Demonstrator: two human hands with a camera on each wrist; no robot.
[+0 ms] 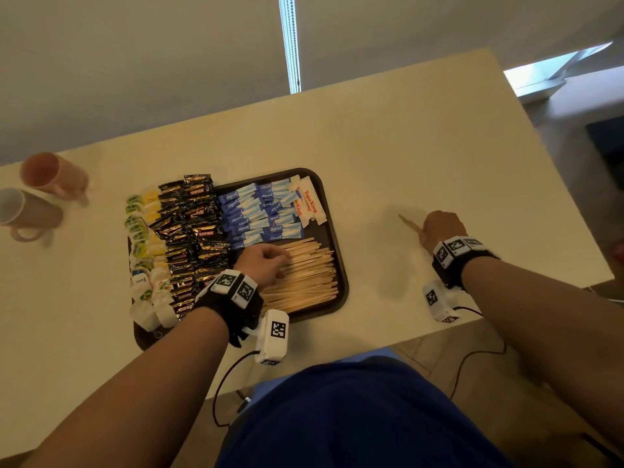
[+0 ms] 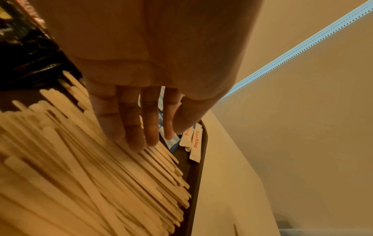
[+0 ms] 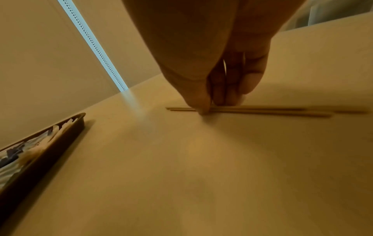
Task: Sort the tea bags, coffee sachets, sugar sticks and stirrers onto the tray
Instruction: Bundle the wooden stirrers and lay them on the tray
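The right hand (image 3: 214, 89) pinches about 2 loose stirrers (image 3: 262, 110) against the counter (image 1: 388, 146), apparently gathering them for the tray (image 1: 341, 265) well to its left. The left hand (image 1: 261, 263), fingers nearly straight, presses the stirrer pile (image 1: 304, 275) beneath it, probably steadying it. 2 mugs (image 1: 50, 177) stand far left.

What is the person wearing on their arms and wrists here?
Both forearms are bare, no sleeves. Each wrist has a black strap carrying white blocks printed with black-and-white square markers. A white camera box hangs from each strap, trailing a thin black cable.
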